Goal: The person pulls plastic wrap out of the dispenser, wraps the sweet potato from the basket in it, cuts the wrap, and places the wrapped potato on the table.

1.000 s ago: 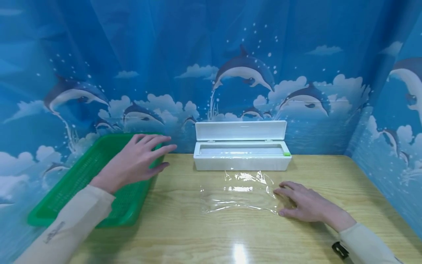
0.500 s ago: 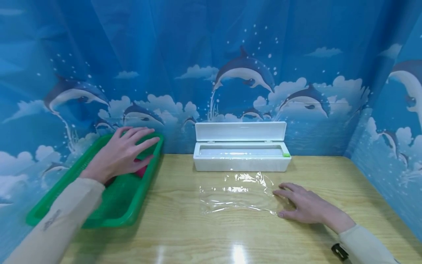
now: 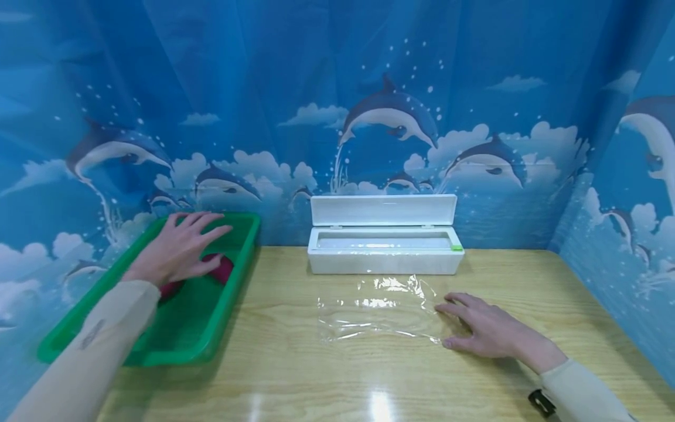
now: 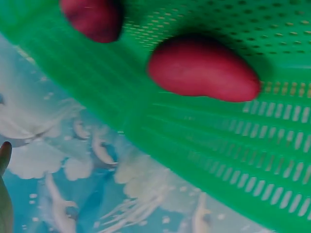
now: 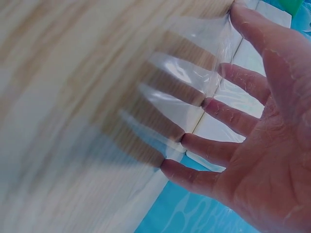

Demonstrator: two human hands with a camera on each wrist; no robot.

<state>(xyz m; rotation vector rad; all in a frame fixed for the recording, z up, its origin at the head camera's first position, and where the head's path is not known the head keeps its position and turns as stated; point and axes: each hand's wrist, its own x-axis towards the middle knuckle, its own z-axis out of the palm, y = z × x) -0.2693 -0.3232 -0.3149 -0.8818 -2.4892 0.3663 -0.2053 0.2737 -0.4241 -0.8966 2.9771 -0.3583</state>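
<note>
My left hand (image 3: 176, 249), fingers spread and holding nothing, hovers over the green basket (image 3: 211, 334). Two dark red, rounded objects lie in the basket; one (image 3: 220, 269) shows beside the thumb, the other (image 3: 170, 290) is partly hidden under the hand. The left wrist view shows a smooth elongated one (image 4: 201, 68) and part of another (image 4: 95, 18). Clear plastic film (image 3: 379, 310) lies flat on the table. At its right edge, the fingertips of my right hand (image 3: 485, 328) touch the film with fingers spread, also seen in the right wrist view (image 5: 262, 131).
Behind the film stands a long white box (image 3: 385, 262) with its lid (image 3: 385, 211) raised and a green piece (image 3: 456, 248) at its right front corner. A blue dolphin-print sheet (image 3: 295, 70) hangs at the back and right of the wooden table (image 3: 327, 381).
My left hand has moved left from the basket's right rim to over its inside, uncovering the red objects. My right hand and the film have stayed in place.
</note>
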